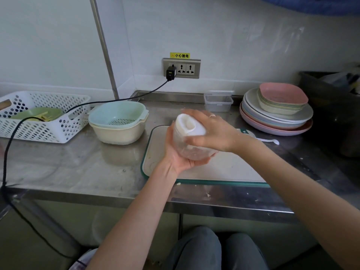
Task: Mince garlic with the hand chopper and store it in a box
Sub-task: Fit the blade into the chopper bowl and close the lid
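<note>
The hand chopper (190,134), a clear cup with a white lid, is held tilted above the cutting board (224,170). My left hand (179,154) cups its clear bowl from below. My right hand (212,131) grips the white lid from the right side, and its far fingers are blurred. Pale bits cling inside the clear bowl. A clear plastic storage box (218,103) with its lid leaning behind it stands at the back of the counter, beyond the board.
A stack of plates (276,117) sits at the right. A white spoon (269,140) lies beside the board. A blue strainer in a cream bowl (117,121) and a white basket (39,115) stand at the left. A black cable (116,100) crosses the steel counter.
</note>
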Demonstrator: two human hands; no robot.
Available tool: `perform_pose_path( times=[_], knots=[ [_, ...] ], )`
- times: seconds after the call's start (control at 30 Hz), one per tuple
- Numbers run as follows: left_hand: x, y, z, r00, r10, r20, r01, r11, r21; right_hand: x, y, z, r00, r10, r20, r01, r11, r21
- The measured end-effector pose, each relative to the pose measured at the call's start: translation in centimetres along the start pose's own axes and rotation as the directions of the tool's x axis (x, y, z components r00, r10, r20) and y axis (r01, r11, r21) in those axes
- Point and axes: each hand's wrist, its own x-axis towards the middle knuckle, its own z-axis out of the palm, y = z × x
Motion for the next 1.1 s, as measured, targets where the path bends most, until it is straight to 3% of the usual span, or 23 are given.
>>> perform_pose_path(
  times=[0.17,0.3,0.37,0.43,0.5,0.57,0.63,0.73,0.8,0.9,1.0,1.1],
  knots=[
    [-0.8,-0.4,1.0,0.997,0.033,0.073,-0.032,0.999,-0.021,0.1,0.3,-1.5,0.958,-0.240,0.156,0.253,0.965,-0.068],
    [0.0,-0.1,0.5,0.997,0.070,-0.019,-0.070,0.997,0.017,0.1,0.9,-1.0,0.958,-0.273,0.083,0.278,0.958,-0.062],
    [0.6,-0.2,-0.1,0.980,0.166,-0.110,-0.160,0.985,0.060,-0.1,1.1,0.0,0.977,-0.214,-0.026,0.214,0.977,0.021],
    [0.8,-0.4,-0.3,0.960,0.254,-0.121,-0.247,0.967,0.069,0.0,0.9,1.0,0.988,-0.050,-0.143,0.068,0.990,0.124],
    [0.8,-0.6,-0.1,0.939,0.327,-0.106,-0.320,0.945,0.073,0.3,0.2,2.0,0.962,0.165,-0.217,-0.098,0.952,0.291],
    [0.7,-0.7,0.0,0.932,0.350,-0.092,-0.343,0.935,0.090,0.8,-0.5,2.6,0.932,0.275,-0.237,-0.183,0.919,0.349],
    [0.7,-0.7,-0.2,0.939,0.339,-0.065,-0.331,0.938,0.106,1.3,-0.6,2.2,0.936,0.284,-0.207,-0.214,0.928,0.305],
    [0.7,-0.9,-0.1,0.947,0.303,-0.109,-0.290,0.950,0.118,1.7,0.1,1.0,0.954,0.298,-0.020,-0.276,0.905,0.325],
    [0.6,-0.9,-0.1,0.953,0.256,-0.162,-0.247,0.966,0.071,1.6,0.7,0.9,0.968,0.253,-0.004,-0.242,0.932,0.269],
    [0.4,-0.6,-0.3,0.967,0.194,-0.168,-0.201,0.979,-0.028,1.2,0.6,1.0,0.995,0.069,-0.077,-0.060,0.992,0.110],
    [-0.1,-0.3,-0.3,0.994,0.105,-0.043,-0.109,0.988,-0.105,1.3,-0.1,-0.5,0.992,-0.123,0.005,0.123,0.992,0.034],
    [-0.4,-0.5,-0.1,0.994,0.093,0.059,-0.083,0.985,-0.151,1.6,-0.2,-1.7,0.981,-0.188,0.053,0.180,0.975,0.129]
  ],
)
